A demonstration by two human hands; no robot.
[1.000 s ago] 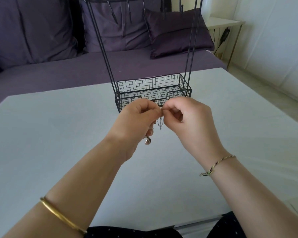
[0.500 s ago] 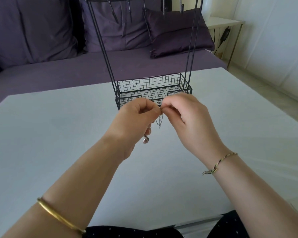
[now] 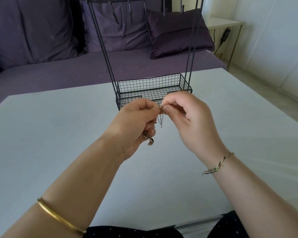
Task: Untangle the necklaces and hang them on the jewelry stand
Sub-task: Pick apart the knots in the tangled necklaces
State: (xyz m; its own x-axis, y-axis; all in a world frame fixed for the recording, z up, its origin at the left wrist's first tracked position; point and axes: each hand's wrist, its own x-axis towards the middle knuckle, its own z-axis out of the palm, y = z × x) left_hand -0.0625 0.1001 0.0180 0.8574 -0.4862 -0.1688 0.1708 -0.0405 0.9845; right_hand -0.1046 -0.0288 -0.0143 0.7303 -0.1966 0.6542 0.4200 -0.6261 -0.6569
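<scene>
A thin silver necklace chain (image 3: 160,119) hangs in short loops between my two hands, held above the white table. My left hand (image 3: 136,124) grips a bunched part of the necklaces, and a small round pendant (image 3: 150,142) dangles below its fingers. My right hand (image 3: 189,117) pinches the chain's clasp end right against the left fingertips. Just behind the hands stands the black wire jewelry stand (image 3: 153,83), with a mesh basket at its base and tall rods rising to hooks (image 3: 129,11) at the top edge of the view.
The white table (image 3: 50,134) spreads wide on both sides of the hands. A purple sofa (image 3: 58,71) with cushions sits behind it. A small white side table (image 3: 224,23) with a cable stands at the back right.
Both hands have risen slightly toward the basket, staying together on the chain. My right fingers have loosened a little around the clasp.
</scene>
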